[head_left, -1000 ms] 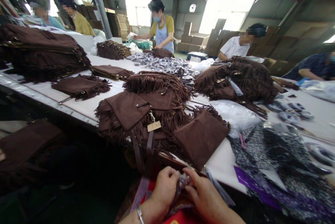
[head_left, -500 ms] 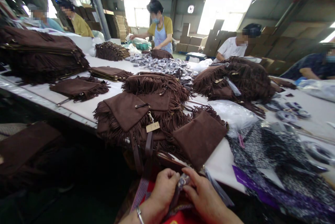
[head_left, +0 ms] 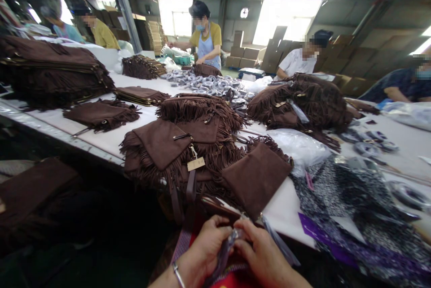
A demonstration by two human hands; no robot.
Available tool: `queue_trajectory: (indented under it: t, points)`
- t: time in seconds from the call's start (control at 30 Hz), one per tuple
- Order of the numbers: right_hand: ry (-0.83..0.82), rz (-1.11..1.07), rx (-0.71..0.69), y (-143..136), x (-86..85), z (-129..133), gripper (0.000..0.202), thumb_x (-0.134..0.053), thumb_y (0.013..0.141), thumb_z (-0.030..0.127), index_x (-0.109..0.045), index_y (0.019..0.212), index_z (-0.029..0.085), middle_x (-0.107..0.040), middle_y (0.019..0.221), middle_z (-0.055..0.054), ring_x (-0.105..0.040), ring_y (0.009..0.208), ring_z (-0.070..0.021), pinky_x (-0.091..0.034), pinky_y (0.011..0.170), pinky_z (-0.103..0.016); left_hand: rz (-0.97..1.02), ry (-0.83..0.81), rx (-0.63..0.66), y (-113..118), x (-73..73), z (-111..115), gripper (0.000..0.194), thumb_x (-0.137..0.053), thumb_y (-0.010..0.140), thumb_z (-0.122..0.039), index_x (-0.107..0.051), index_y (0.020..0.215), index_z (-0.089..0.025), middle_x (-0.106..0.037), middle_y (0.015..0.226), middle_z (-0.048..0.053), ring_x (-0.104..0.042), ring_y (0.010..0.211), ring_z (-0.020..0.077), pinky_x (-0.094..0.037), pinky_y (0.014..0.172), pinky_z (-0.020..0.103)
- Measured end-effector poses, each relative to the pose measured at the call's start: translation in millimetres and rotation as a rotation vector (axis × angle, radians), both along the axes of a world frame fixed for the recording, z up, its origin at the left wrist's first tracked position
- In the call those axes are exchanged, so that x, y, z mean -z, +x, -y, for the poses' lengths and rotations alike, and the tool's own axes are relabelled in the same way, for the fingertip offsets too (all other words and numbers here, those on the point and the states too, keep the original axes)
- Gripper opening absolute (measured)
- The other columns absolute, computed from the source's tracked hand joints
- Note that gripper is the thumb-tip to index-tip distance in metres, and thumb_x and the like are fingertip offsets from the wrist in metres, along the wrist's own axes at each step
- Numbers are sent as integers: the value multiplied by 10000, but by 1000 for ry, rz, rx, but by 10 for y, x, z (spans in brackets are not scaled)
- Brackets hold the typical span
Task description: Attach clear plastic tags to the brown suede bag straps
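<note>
Low in the head view, my left hand (head_left: 213,238) and my right hand (head_left: 252,241) meet in front of my body, fingers closed on one dark strap wrapped in clear plastic (head_left: 225,250). The wrapped end is pinched between the two hands; its hardware is too small to make out. Just beyond my fingers lies a brown fringed bag (head_left: 259,176), a plastic-wrapped strap (head_left: 279,238) hanging from its corner. To its left rests another brown fringed bag (head_left: 161,142) with a tan tag (head_left: 195,163).
Stacks of brown fringed bags (head_left: 50,72) line the left; another pile (head_left: 303,99) stands right of centre. Coiled plastic-wrapped straps (head_left: 208,81) cover the table's middle. Black-and-white fabric (head_left: 357,198) lies at right. Several co-workers, one in a blue apron (head_left: 206,48), stand around the table.
My left fingers have loosened and shifted slightly along the wrapped strap, showing more of it. My right hand stays on its end. The bags in front have not moved.
</note>
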State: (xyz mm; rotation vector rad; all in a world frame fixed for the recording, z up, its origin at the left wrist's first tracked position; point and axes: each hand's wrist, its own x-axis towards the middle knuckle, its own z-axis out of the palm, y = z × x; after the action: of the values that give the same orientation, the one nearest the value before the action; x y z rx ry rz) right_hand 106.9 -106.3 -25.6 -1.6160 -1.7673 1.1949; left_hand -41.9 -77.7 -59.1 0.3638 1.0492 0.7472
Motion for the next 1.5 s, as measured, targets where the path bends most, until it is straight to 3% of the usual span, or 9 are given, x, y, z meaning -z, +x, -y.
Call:
queue_trajectory:
  t: [0.2, 0.37, 0.53, 0.77, 0.87, 0.97, 1.1, 1.2, 1.5]
  points:
    - [53, -55, -38, 0, -8, 16, 146, -513, 890, 160, -628, 950, 227, -730, 888, 10, -678, 842, -172, -481, 745, -239, -60, 51, 64, 11, 30, -27, 308, -680, 671, -171, -592, 964, -142, -642, 641, 18, -483, 421, 88, -348, 412, 204]
    - [64, -32, -50, 28, 56, 33, 137, -503, 910, 189, -623, 965, 225, -728, 922, -9, -677, 873, -189, -484, 762, -254, -67, 152, 58, -109, 33, 7, 277, -685, 752, -426, -567, 860, -200, -583, 616, -31, -507, 471, 119, -396, 448, 235]
    - [86, -7, -60, 34, 89, 46, 137, -499, 918, 197, -625, 960, 231, -725, 904, -3, -677, 851, -181, -476, 743, -247, -178, 327, 220, -230, -108, 80, 318, -786, 697, -404, -691, 810, -122, -684, 775, 59, -597, 685, 151, -457, 650, 261]
    - [80, -54, -80, 34, 14, 26, 153, -527, 891, 168, -634, 977, 236, -727, 896, 22, -675, 840, -164, -467, 730, -221, 45, 175, 245, -231, -129, 57, 372, -855, 578, -359, -629, 744, -115, -598, 623, 16, -505, 560, 109, -365, 578, 241]
    - [47, -104, -42, 34, 4, 26, 158, -527, 880, 158, -642, 961, 228, -725, 871, 25, -675, 826, -162, -473, 728, -217, -33, 169, 342, -210, -111, 56, 369, -773, 659, -454, -585, 725, -143, -553, 566, -5, -467, 497, 106, -348, 527, 246]
    - [15, -131, 2, 36, 18, 30, 168, -533, 859, 146, -655, 942, 227, -722, 838, 31, -673, 795, -161, -474, 708, -216, -266, 359, 440, -210, -160, 102, 291, -611, 807, -443, -592, 854, -157, -618, 668, 36, -553, 563, 162, -420, 546, 281]
    - [41, -142, 26, 31, 32, 19, 195, -548, 836, 132, -674, 943, 236, -734, 876, 33, -676, 827, -165, -476, 738, -222, -599, 794, 407, -263, -236, 182, 366, -674, 735, -191, -577, 1088, -183, -642, 1067, 104, -610, 982, 243, -478, 851, 318]
    - [44, -138, 42, 26, 66, -2, 205, -546, 855, 169, -675, 1001, 234, -733, 882, 18, -677, 816, -172, -487, 730, -235, -803, 1002, 444, -285, -193, 206, 255, -611, 781, -182, -592, 1036, -171, -619, 1040, 136, -596, 972, 265, -473, 863, 353]
    - [55, -74, 80, 68, 98, 99, 362, -497, 864, 195, -596, 1212, 208, -719, 807, -14, -673, 771, -195, -495, 746, -302, -765, 983, 596, -199, -93, 185, 256, -420, 940, -241, -659, 1009, -180, -702, 991, 119, -646, 916, 245, -462, 799, 331]
